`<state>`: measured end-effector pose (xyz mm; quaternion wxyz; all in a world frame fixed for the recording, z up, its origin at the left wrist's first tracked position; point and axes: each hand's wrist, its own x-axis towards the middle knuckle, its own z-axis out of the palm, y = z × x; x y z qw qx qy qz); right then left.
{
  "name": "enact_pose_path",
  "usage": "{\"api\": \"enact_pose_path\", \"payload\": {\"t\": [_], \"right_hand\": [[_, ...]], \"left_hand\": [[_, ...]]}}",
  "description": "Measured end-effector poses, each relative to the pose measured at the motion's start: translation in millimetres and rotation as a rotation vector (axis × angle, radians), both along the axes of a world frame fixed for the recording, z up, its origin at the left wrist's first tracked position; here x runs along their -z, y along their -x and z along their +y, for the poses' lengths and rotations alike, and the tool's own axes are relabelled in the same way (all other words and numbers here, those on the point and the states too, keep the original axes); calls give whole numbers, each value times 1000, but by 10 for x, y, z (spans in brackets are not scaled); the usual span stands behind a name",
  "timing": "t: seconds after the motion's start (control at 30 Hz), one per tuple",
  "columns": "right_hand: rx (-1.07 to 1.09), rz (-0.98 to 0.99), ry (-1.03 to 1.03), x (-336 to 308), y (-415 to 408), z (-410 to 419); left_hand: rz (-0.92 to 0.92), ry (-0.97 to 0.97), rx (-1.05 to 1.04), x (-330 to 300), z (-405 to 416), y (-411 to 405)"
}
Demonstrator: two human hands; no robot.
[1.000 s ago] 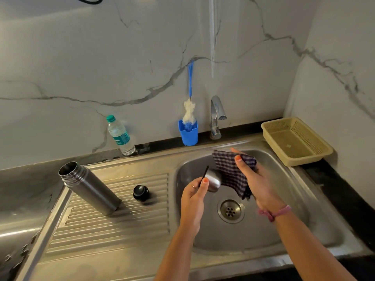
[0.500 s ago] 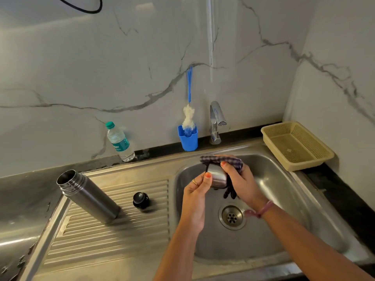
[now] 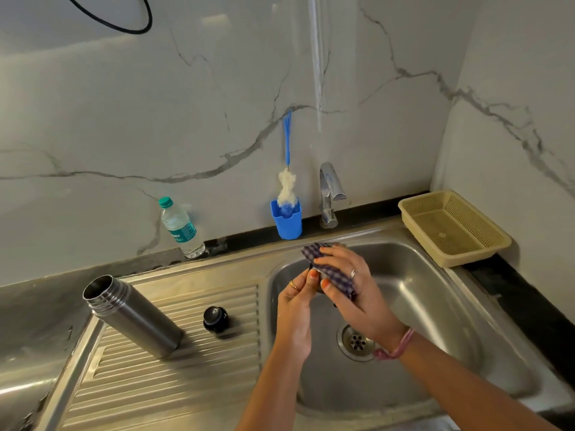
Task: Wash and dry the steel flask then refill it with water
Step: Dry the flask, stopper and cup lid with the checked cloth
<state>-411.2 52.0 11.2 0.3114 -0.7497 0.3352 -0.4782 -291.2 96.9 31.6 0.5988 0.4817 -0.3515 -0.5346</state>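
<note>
The steel flask [image 3: 133,317] lies on its side on the ribbed drainboard [image 3: 186,377], its open mouth toward the back left. A black stopper [image 3: 215,318] stands just right of it. Over the sink [image 3: 435,321], my left hand [image 3: 295,309] pinches the steel flask cup, which is almost wholly hidden. My right hand [image 3: 351,290] presses a blue checked cloth [image 3: 329,269] around that cup. Both hands touch each other above the drain [image 3: 357,341].
A plastic water bottle [image 3: 180,227] leans at the back wall. A blue holder with a bottle brush [image 3: 287,213] stands left of the tap [image 3: 329,194]. A beige basket [image 3: 454,228] sits at the back right corner.
The cloth was open beside the cup; my right hand has since wrapped it over the cup and turned on top, hiding the cup. The flask and stopper have not moved.
</note>
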Motion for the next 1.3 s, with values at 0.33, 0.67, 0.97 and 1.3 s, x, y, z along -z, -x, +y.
{"api": "enact_pose_path", "payload": {"t": [0.33,0.67,0.97,1.3], "right_hand": [[0,-82,-90,-47,11,-16],[-96,-334,-654,-130,71,-157],[-5,-164,-248,-104,62,26],[93,-82,-374,-247,113,123]], "left_hand": [[-8,-97,0,-38,11,33],[-159,-41,14,60,66,31],[-188,-33,42,11,30,22],[-297,91,125,52,8,-6]]}}
